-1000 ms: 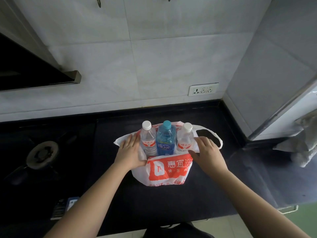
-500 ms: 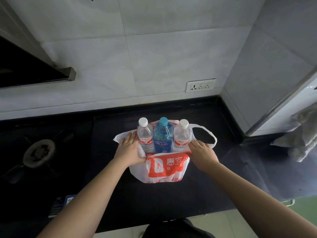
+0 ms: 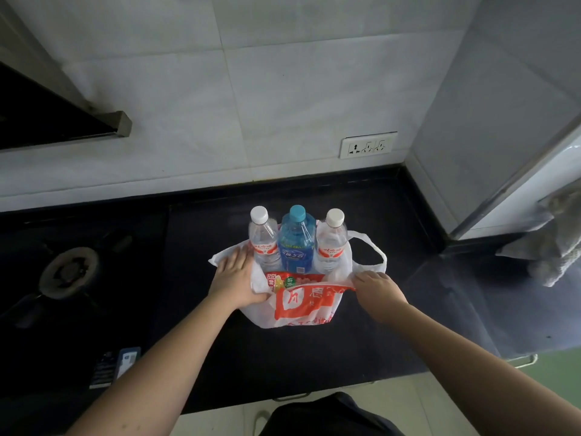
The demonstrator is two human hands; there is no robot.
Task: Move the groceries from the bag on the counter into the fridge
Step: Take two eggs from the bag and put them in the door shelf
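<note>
white-and-orange thin plastic grocery bag (image 3: pixel 301 309): on black counter (image 3: pixel 314 357), centre, just in front of three bottles; soft, limp, no shape of its own; likely slides on polished stone.
bag contents: red-and-yellow printed packet (image 3: pixel 284 281) visible at the mouth; more underneath not visible. All three bottles seem to stand inside the far part of the bag, bases hidden by film.
bag grip: loop handle (image 3: pixel 375 253) lying loose at right; far better for lifting than pinched rim, which would probably stretch or tear under load.
blue-tinted plastic bottle with teal cap (image 3: pixel 297 243): middle, upright, full; heaviest of the lot by guess; smooth, maybe slick; best taken around body below shoulder.
clear plastic bottle with white cap, left (image 3: pixel 263 243): upright, touching blue one; thin-walled, dents if squeezed; take at labelled waist.
clear plastic bottle with white cap, right (image 3: pixel 331 245): same make, same handling; touching blue one.
packet: light, crinkly, flexible; pinch top edge.
left hand (image 3: pixel 235 278): flat fingers on bag's left rim, thumb hooked over front edge, spreading the mouth.
right hand (image 3: pixel 377 291): fingers curled, pinching bag's right front rim.
hands: apart, one each side of the opening.
fridge: not clearly identifiable.
</note>
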